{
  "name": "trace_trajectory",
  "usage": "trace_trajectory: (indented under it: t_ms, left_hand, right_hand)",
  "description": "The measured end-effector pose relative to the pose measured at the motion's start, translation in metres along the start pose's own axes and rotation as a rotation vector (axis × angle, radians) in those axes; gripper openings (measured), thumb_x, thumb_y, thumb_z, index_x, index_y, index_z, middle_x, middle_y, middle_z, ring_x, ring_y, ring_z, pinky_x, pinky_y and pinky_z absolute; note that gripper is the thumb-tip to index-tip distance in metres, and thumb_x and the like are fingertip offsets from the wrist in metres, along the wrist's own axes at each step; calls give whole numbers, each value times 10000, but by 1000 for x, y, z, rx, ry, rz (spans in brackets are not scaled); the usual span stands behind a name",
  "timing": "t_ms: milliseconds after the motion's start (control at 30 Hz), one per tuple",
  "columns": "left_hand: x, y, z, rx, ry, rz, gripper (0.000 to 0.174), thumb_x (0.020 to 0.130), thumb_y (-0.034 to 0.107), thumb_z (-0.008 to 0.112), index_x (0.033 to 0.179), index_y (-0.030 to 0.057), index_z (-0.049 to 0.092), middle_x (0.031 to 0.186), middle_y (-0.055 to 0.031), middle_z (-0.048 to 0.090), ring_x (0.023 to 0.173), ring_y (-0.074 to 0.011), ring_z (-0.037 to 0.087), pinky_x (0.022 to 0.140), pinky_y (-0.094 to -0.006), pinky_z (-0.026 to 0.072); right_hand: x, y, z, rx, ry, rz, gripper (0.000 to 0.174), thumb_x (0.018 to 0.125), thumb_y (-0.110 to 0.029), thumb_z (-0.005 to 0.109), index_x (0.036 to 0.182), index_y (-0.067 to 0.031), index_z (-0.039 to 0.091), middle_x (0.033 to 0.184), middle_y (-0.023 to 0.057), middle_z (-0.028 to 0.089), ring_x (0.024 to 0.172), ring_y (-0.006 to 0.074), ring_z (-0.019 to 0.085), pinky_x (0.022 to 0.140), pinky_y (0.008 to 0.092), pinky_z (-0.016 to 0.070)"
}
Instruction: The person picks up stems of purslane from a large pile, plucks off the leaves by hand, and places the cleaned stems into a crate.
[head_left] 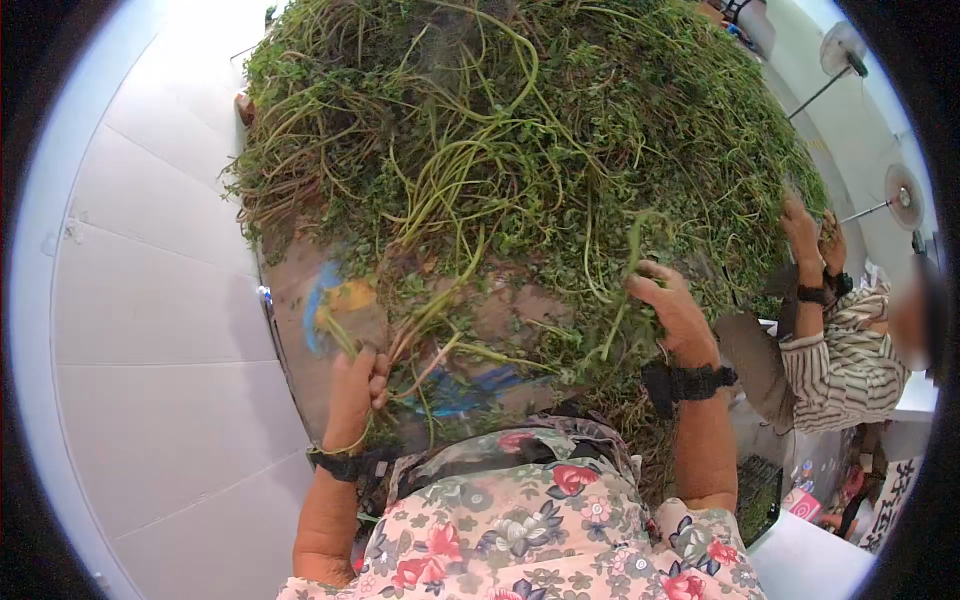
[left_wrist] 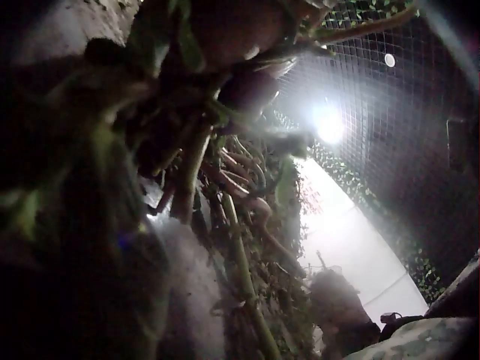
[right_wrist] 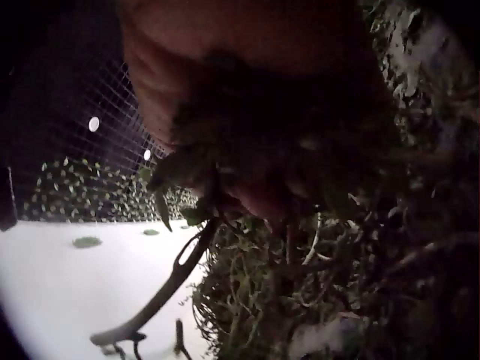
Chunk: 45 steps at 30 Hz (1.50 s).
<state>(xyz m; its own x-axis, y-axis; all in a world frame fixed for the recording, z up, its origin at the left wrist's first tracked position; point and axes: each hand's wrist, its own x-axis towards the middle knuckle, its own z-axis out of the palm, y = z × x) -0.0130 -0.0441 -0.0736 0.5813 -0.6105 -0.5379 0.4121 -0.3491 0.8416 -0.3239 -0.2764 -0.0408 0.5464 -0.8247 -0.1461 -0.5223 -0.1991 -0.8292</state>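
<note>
A large heap of leafy green stems (head_left: 600,130) covers the table in front of me. At its near left edge my left hand (head_left: 355,395) grips a bunch of long stems (head_left: 432,310) that fan up towards the heap. Stems (left_wrist: 193,165) also cross close before the left wrist camera, where much is dark. Farther right, my right hand (head_left: 680,318) pinches a green stem (head_left: 634,248) between thumb and fingers, its upper end blurred. Leaves partly hide the right fingers in the right wrist view, and a thick forked stem (right_wrist: 161,296) sticks out below them.
Blue and yellow markings (head_left: 345,295) show on the brown tabletop by the left hand. A white wall (head_left: 170,300) runs along the left. At the right, another person in a striped shirt (head_left: 850,350) reaches to the heap, near two fans (head_left: 903,195).
</note>
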Motion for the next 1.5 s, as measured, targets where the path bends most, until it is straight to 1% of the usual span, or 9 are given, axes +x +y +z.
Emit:
trace_trajectory:
  t_ms: [67,133,200,567,733,1167,1300,1333,1500]
  left_hand:
    - [0,0,1,-16,12,-17,177,864,204,482,764,66,438,608,-6,447,440,-55,364,350,-210,284]
    - [2,-1,-2,38,-8,-22,186,858,215,479,762,58,455,605,-5,444,438,-58,365,353,-213,286]
    - [3,-5,-7,59,-32,-29,206,855,229,478,752,50,476,596,-4,441,437,-61,366,358,-215,285]
    - [-39,64,41,110,-225,229,281,855,251,520,676,38,560,562,25,450,470,-49,377,413,-213,287]
    - [-46,65,84,274,-514,298,102,847,121,530,827,27,562,617,43,483,549,-22,403,476,-189,319]
    - [-33,53,78,-25,-574,14,210,891,233,521,1019,69,497,586,33,424,483,-43,359,418,-197,276]
    - [-32,52,84,23,-612,29,198,887,224,525,1005,65,510,590,34,428,479,-39,359,412,-192,269]
    - [-32,53,86,34,-617,24,196,886,221,525,1001,63,514,591,34,430,478,-38,358,411,-190,268]
    - [-34,57,88,71,-631,17,195,889,265,523,879,70,534,641,44,494,525,-17,396,447,-174,288]
  right_hand:
    - [-8,7,-7,505,76,246,430,774,-224,622,1084,50,504,871,100,581,734,173,561,647,284,452]
    - [-15,7,-12,587,146,82,409,776,-220,631,1070,38,511,813,75,579,688,156,550,607,278,443]
    - [-19,7,-13,993,199,175,325,806,-194,611,1059,-9,524,754,47,561,611,127,521,550,265,419]
    - [-14,-96,48,678,-130,27,165,824,-117,572,942,-3,589,806,9,594,726,79,562,655,226,469]
    - [-11,-112,88,600,-310,-23,174,809,-97,575,940,13,607,818,9,609,719,63,554,641,215,466]
    - [-5,-74,68,602,79,35,173,819,-124,564,950,-13,577,757,-1,576,678,48,522,601,214,445]
    - [-4,-91,60,322,-102,-35,275,804,-103,561,1061,-6,564,847,45,608,710,108,553,652,260,469]
    - [-1,-84,68,227,-83,-194,306,799,-103,559,1086,3,557,872,112,636,741,194,604,697,303,477]
    - [2,-76,83,32,-173,-407,239,785,-110,570,998,-1,572,864,197,606,789,350,600,687,363,481]
